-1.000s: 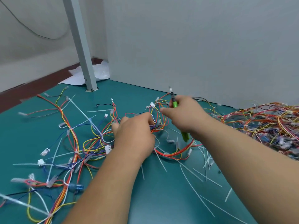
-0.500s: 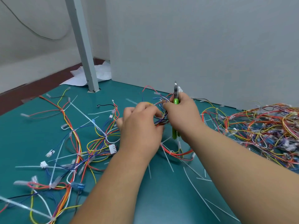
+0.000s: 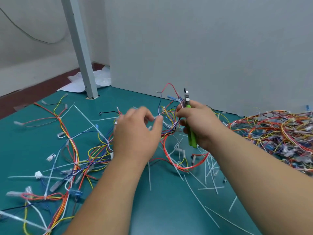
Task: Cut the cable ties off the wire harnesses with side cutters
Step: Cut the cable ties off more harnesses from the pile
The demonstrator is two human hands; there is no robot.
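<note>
Head view: the cutters (image 3: 192,138) are being gripped in the right hand (image 3: 199,122), tips up, beside a raised harness (image 3: 169,122). The left hand (image 3: 135,136) is being held curled at the harness; whether anything is being pinched cannot be told. Ties (image 3: 210,170) are lying scattered on the surface (image 3: 166,200), a heap (image 3: 274,133) at right.

Tally: two hands (left hand (image 3: 135,134), right hand (image 3: 201,126)), one pair of side cutters (image 3: 192,138), one big heap of wire harnesses (image 3: 279,133) at the right, one upright post (image 3: 79,48), one worktop (image 3: 169,209); loose harnesses (image 3: 72,150) at the left and cut cable ties (image 3: 149,175), both too many and too tangled to count.
</note>
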